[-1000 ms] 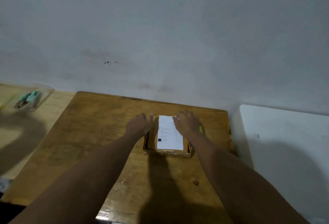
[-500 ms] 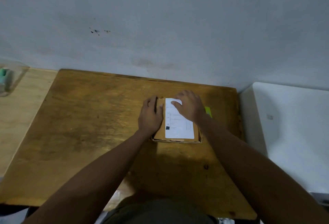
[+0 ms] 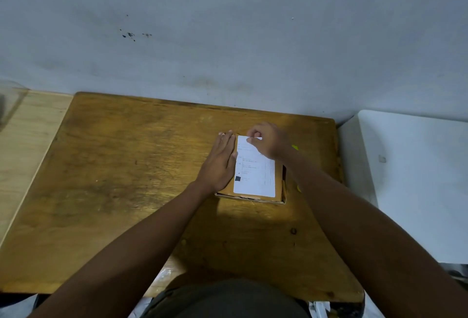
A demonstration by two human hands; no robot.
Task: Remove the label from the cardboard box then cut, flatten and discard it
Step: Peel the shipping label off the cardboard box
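Hands (image 3: 243,158) on labelled box (image 3: 278,186)

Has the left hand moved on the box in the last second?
Yes. The left hand now lies flat along the left side of the cardboard box, beside the label; a second ago it curled at the box's far left corner.

label (image 3: 255,173) on cardboard box (image 3: 278,186), near right edge of table (image 3: 126,178) | rows of print, dark square: too small to read | no other text

Single head-worn view, angled forward and down onto the wooden table (image 3: 126,178) against the wall (image 3: 228,26)
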